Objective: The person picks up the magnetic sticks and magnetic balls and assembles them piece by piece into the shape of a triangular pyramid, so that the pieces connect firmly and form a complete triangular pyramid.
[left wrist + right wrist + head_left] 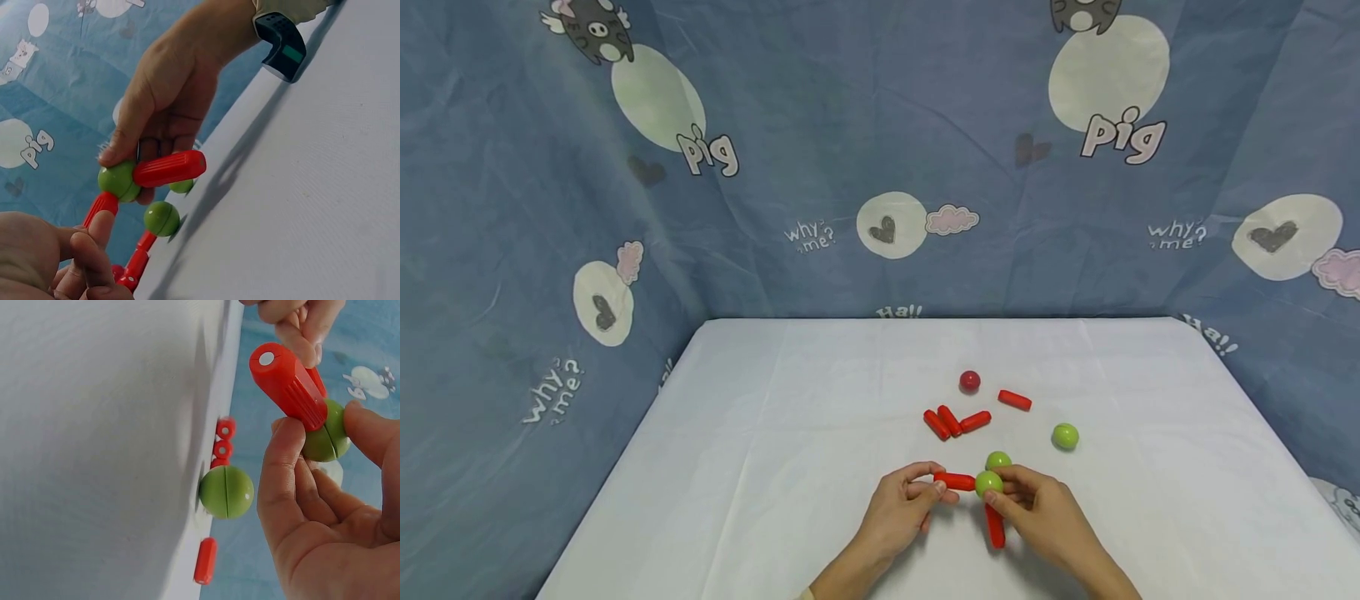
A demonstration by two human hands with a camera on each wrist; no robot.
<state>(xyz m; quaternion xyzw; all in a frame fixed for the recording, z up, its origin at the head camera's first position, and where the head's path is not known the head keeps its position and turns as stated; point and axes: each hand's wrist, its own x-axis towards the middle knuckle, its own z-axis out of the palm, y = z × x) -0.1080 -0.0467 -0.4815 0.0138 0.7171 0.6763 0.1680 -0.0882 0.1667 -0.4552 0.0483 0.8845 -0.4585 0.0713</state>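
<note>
My left hand (901,504) pinches a red ribbed rod (957,482) whose far end meets a green ball (988,484). That ball sits between the thumb and fingers of my right hand (1045,512). From the same ball a second red rod (995,528) sticks out toward me; its pale round end (267,359) shows in the right wrist view. The joined pieces are held above the table. Just behind them is another green ball (997,461), partly covered in the head view. In the left wrist view my left hand (50,259) partly hides its rod (100,208).
Farther back on the white table (790,400) lie three red rods (950,421) close together, a single red rod (1015,400), a red ball (970,382) and a green ball (1065,436). A blue printed cloth (820,283) hangs behind the table.
</note>
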